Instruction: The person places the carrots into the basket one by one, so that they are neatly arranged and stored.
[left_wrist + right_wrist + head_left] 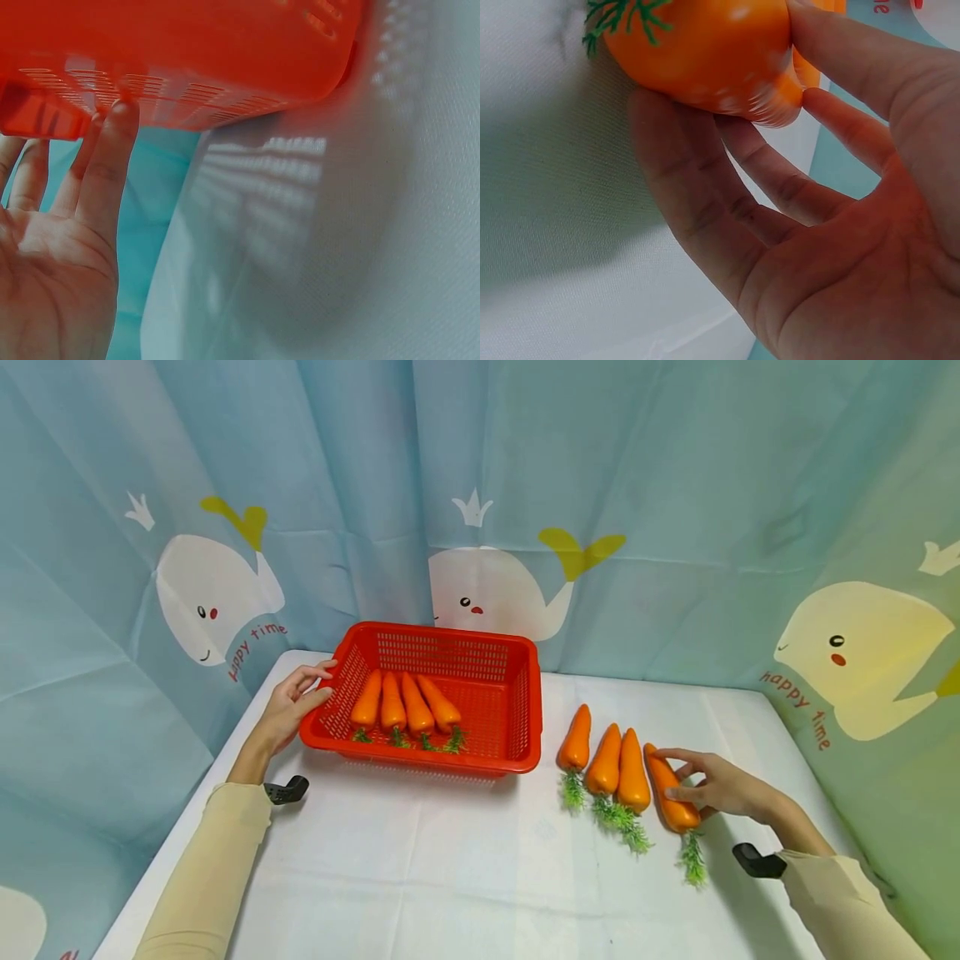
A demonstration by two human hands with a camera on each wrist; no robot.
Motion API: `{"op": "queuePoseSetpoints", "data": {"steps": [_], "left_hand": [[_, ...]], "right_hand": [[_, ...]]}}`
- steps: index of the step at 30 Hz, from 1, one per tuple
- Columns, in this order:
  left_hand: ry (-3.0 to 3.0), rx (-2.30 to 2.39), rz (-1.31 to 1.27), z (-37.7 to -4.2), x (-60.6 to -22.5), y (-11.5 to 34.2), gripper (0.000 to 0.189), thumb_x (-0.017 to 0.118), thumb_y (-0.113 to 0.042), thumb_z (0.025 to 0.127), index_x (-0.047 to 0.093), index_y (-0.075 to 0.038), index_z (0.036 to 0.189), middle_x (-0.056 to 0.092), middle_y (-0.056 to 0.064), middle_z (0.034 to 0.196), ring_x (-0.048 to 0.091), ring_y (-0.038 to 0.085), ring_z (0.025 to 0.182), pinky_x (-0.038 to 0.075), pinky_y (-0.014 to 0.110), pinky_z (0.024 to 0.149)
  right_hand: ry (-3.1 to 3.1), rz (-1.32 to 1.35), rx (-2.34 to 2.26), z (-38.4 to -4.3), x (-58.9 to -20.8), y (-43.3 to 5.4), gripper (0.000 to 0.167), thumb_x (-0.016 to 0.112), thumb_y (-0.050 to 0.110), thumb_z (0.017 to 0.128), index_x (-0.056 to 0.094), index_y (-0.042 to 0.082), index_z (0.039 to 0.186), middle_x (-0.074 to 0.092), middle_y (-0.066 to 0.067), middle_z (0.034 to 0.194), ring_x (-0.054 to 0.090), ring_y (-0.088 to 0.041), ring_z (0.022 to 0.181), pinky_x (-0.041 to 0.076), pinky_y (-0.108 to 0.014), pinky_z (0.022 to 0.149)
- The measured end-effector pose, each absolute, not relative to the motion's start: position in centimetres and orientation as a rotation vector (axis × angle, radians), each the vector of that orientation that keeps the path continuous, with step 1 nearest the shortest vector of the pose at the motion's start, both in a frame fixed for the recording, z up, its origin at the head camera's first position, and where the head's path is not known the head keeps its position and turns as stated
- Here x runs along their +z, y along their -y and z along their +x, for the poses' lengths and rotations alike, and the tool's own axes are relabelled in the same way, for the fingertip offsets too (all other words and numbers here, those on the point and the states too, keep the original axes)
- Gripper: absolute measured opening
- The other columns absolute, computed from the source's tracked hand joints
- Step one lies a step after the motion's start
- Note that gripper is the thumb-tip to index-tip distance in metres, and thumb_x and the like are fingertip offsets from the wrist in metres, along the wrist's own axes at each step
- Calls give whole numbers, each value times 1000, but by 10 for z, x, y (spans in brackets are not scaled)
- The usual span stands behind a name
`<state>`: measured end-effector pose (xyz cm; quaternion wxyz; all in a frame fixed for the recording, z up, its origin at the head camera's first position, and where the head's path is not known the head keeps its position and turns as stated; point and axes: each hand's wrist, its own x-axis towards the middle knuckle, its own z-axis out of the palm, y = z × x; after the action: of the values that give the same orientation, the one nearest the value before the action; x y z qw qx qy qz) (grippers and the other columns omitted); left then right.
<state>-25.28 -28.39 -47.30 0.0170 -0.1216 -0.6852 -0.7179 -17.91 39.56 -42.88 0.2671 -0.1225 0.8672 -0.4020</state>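
At the left of the head view my left hand [288,706] touches the left rim of a red plastic basket [420,762]. In the left wrist view its nearly straight fingers [109,169] meet the basket's slotted outer wall [202,94]. On the right, my right hand [723,785] holds an orange carrot [671,793] with green leaves, thumb on one side and fingers around the other. The right wrist view shows that carrot [705,56] close up, fingers curving beneath it at the table surface. Several carrots [393,702] lie side by side inside the basket.
Three more carrots [618,768] lie on the white table [450,877] between the basket and my right hand. A blue curtain [675,460] with printed whales hangs behind the table and along its sides. Black wrist-worn pieces [757,860] show by both sleeves.
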Motion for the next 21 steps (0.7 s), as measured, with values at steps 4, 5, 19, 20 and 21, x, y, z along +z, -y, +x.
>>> {"op": "queuePoseSetpoints", "data": {"steps": [4,5,19,20,21], "left_hand": [[2130,-2228,-385,-253,-474,285,22,61,-4,101,56,1,122,46,6,156,35,21,146,55,21,91],[2129,-2228,-387,-253,-474,285,22,61,-4,101,55,2,122,46,6,156,35,21,146,55,21,91],[2129,-2243,-391,-252,-473,284,19,61,-5,102,55,0,119,44,8,158,34,24,147,56,22,89],[2126,-2245,-394,-252,-474,284,19,61,-5,102,55,0,119,44,8,158,35,24,146,56,22,89],[2121,-2250,-395,-251,-474,284,19,61,-4,102,55,1,119,44,8,158,35,23,146,56,23,89]], "right_hand": [[-2342,-329,-1084,-178,-428,-396,76,73,14,96,30,-6,156,56,-30,121,67,-24,79,62,-40,66],[-2340,-328,-1086,-178,-428,-396,76,73,14,96,30,-6,156,56,-30,121,67,-24,79,62,-40,66],[-2324,-326,-1082,-179,-422,-395,76,73,15,96,30,-5,156,54,-29,120,68,-27,77,62,-43,64],[-2322,-334,-1077,-179,-420,-395,76,73,14,96,30,-6,156,53,-29,120,67,-27,77,62,-43,64],[-2325,-338,-1068,-179,-419,-394,76,73,14,96,30,-5,156,53,-30,120,67,-28,77,62,-43,64]]}}
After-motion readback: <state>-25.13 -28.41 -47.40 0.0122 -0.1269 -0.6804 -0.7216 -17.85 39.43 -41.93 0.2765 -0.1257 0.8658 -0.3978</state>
